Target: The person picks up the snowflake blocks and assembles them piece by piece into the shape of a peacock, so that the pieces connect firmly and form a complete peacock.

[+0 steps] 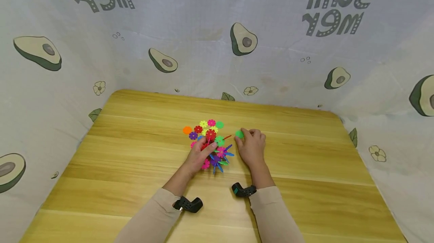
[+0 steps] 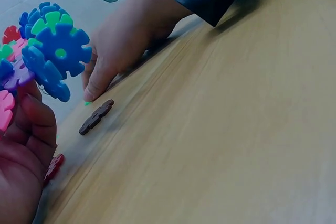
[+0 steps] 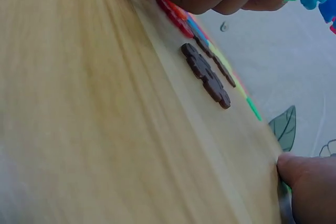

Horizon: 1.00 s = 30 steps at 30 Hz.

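My left hand (image 1: 196, 158) grips a cluster of interlocked plastic snowflake discs (image 1: 216, 159) in blue, purple, pink, green and red, raised above the table. In the left wrist view, blue discs (image 2: 64, 51) stick out over the curled fingers of that hand. To the right, my right hand (image 1: 253, 148) has its thumb and fingertips at the edges of a single green snowflake disc (image 1: 239, 134), down at the tabletop. Only a sliver of this disc shows in the left wrist view, under the fingertips. A brown disc (image 3: 206, 77) lies flat between the hands.
Loose snowflake discs lie beyond the left hand, among them an orange one (image 1: 187, 130), a purple one (image 1: 193, 135), a pink one (image 1: 211, 123) and a green one (image 1: 219, 124). The wooden table (image 1: 305, 197) meets a curtain (image 1: 203, 73) printed with avocados at its back.
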Available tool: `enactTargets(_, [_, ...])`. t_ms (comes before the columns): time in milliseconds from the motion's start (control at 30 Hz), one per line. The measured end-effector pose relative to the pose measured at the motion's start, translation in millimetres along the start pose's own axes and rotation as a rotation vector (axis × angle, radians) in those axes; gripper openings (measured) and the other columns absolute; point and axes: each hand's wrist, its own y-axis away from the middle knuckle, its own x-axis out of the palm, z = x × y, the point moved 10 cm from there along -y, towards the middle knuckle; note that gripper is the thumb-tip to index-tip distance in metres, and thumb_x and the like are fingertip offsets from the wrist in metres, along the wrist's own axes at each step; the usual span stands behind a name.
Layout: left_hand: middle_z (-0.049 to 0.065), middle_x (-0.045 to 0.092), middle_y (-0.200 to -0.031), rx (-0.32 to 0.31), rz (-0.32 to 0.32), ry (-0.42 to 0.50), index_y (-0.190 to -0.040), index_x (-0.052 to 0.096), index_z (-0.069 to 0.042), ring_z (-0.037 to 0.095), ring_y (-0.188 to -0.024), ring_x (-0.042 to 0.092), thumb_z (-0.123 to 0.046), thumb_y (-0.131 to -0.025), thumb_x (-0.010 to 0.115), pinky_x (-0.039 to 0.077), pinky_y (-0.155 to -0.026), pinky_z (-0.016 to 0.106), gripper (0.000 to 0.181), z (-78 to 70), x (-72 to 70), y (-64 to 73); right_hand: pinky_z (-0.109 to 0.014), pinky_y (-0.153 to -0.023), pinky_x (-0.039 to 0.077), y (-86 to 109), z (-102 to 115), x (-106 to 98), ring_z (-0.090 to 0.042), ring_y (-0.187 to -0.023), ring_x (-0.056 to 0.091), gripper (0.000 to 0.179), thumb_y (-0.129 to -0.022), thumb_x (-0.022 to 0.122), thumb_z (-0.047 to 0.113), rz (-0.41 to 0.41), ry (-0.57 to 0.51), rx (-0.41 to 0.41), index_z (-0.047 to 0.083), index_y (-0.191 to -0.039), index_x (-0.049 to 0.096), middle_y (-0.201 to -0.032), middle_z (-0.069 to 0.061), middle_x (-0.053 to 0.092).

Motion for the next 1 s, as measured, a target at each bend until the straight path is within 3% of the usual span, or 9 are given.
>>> enactTargets(167, [0.009,0.065,-0.113,0.005,-0.021,0.01,-0.129,0.056,0.0,0.01,-0.101,0.062,-0.024,-0.102,0.054,0.052,-0.094,0.022,0.035,0.7,-1.2,-1.2,-0.057,-0.106,0.037,-0.2,-5,3,-0.042,-0.122,0.041,0.039,-0.099,0.068,0.032,0.028,-0.034,0.045,0.004,-0.126,0.065,-0.129,-0.024,0.053])
enactTargets(267, [0.012,0.065,-0.114,0.005,-0.039,-0.015,-0.129,0.056,-0.001,0.012,-0.102,0.062,-0.024,-0.104,0.054,0.052,-0.094,0.023,0.034,0.9,-2.3,-1.4,-0.048,-0.096,0.046,-0.6,-5,0,-0.036,-0.111,0.052,0.033,-0.096,0.073,0.029,0.005,-0.117,0.059,0.004,-0.118,0.066,-0.117,-0.019,0.063])
enactTargets(333, [0.013,0.065,-0.117,-0.001,-0.056,-0.035,-0.13,0.056,-0.002,0.015,-0.105,0.062,-0.026,-0.104,0.055,0.052,-0.096,0.026,0.035,1.3,-3.6,-1.6,-0.038,-0.084,0.05,-0.8,-1,-2,-0.029,-0.097,0.059,0.027,-0.094,0.075,0.023,-0.009,-0.25,0.039,0.006,-0.113,0.067,-0.107,-0.016,0.068])
enactTargets(433, [0.014,0.065,-0.119,-0.01,-0.092,-0.068,-0.129,0.056,-0.004,0.018,-0.109,0.061,-0.03,-0.105,0.055,0.05,-0.101,0.03,0.036,2.2,-6.9,-2.6,-0.025,-0.073,0.055,0.2,11,-5,-0.015,-0.084,0.066,0.018,-0.095,0.073,0.012,-0.005,-0.56,-0.037,0.003,-0.11,0.069,-0.101,-0.017,0.071])
enactTargets(533, [0.014,0.064,-0.117,-0.014,-0.138,-0.077,-0.125,0.057,-0.004,0.019,-0.107,0.06,-0.034,-0.105,0.055,0.049,-0.101,0.033,0.036,2.4,-11.4,-4.1,-0.022,-0.077,0.061,2.6,25,-7,-0.008,-0.086,0.071,0.016,-0.097,0.067,0.003,0.04,-0.843,-0.114,-0.005,-0.111,0.07,-0.103,-0.026,0.071])
enactTargets(600, [0.013,0.064,-0.113,-0.017,-0.166,-0.072,-0.122,0.056,-0.004,0.019,-0.103,0.059,-0.034,-0.105,0.055,0.049,-0.098,0.032,0.034,2.9,-14.3,-4.6,-0.023,-0.081,0.062,3.9,30,-8,-0.005,-0.088,0.073,0.016,-0.098,0.065,0.001,0.063,-0.918,-0.134,-0.008,-0.111,0.07,-0.105,-0.029,0.071])
enactTargets(800, [0.008,0.062,-0.11,-0.026,-0.199,-0.022,-0.119,0.056,-0.005,0.016,-0.101,0.057,-0.032,-0.104,0.058,0.049,-0.095,0.028,0.031,4.1,-17.9,-6.2,-0.021,-0.082,0.061,6.0,34,-5,-0.004,-0.085,0.072,0.015,-0.098,0.066,0.003,0.1,-0.866,-0.132,-0.006,-0.109,0.072,-0.102,-0.025,0.074])
enactTargets(1000, [0.007,0.064,-0.11,-0.021,-0.21,0.017,-0.121,0.055,-0.005,0.013,-0.101,0.059,-0.03,-0.103,0.059,0.049,-0.096,0.026,0.03,5.1,-20.3,-6.3,-0.023,-0.083,0.062,8.2,43,-3,-0.011,-0.089,0.074,0.015,-0.099,0.065,0.004,0.128,-0.799,-0.202,0.0,-0.108,0.076,-0.105,-0.021,0.075])
